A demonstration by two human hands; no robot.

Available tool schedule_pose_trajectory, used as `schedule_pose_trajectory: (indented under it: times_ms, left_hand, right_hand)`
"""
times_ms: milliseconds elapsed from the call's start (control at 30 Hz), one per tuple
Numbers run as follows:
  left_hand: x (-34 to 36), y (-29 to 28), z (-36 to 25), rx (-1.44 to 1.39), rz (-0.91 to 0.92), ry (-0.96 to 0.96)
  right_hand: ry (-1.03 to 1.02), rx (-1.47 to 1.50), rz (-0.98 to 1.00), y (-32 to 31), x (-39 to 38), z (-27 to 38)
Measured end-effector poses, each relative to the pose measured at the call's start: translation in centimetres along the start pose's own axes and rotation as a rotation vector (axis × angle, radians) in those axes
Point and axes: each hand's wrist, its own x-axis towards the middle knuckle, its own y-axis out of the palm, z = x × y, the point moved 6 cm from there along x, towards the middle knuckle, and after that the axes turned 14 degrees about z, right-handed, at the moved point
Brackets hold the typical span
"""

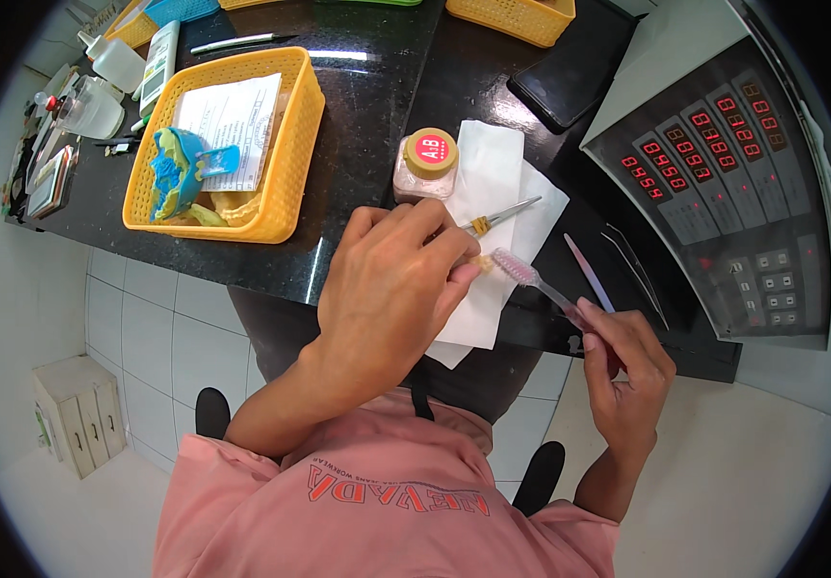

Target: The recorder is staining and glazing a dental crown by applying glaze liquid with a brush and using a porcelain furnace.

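Note:
My left hand (pixel 396 289) is closed around a small yellowish piece (pixel 481 263), too small to make out. My right hand (pixel 627 376) grips a pink toothbrush (pixel 550 294), its bristles at that piece, touching or very close. A pointed metal tool with a yellow band (pixel 510 211) is over white paper towels (pixel 488 154), partly hidden behind my left hand. Just above that hand stands a pink-filled jar with a gold lid (pixel 420 183). A pale file-like tool (pixel 589 270) and metal tweezers (pixel 639 275) lie right of the towels.
A yellow basket (pixel 295 154) on the dark counter (pixel 348 96) holds papers and a blue dental tray. Bottles (pixel 112 63), pens and another yellow basket (pixel 507 19) sit farther back. A dark phone-like slab (pixel 570 82) and a control panel with red displays (pixel 724 193) are on the right.

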Motion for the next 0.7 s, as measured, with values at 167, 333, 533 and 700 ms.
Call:
schedule_pose_trajectory:
  times_ms: [167,333,533,700]
  left_hand:
    - [0.2,0.0,-0.2,0.006,-0.011,0.000]
    - [0.1,0.1,0.0,-0.007,-0.010,-0.019]
    - [0.2,0.1,-0.1,-0.003,-0.010,-0.024]
    - [0.2,0.1,-0.1,-0.007,-0.009,-0.027]
  right_hand:
    - [-0.120,-0.232,-0.001,-0.8,0.3,0.9]
    - [-0.075,-0.173,0.026,-0.7,0.5,1.0]
    - [-0.060,-0.218,0.008,-1.3,0.7,1.4]
    - [-0.090,-0.250,0.039,-0.9,0.7,1.3]
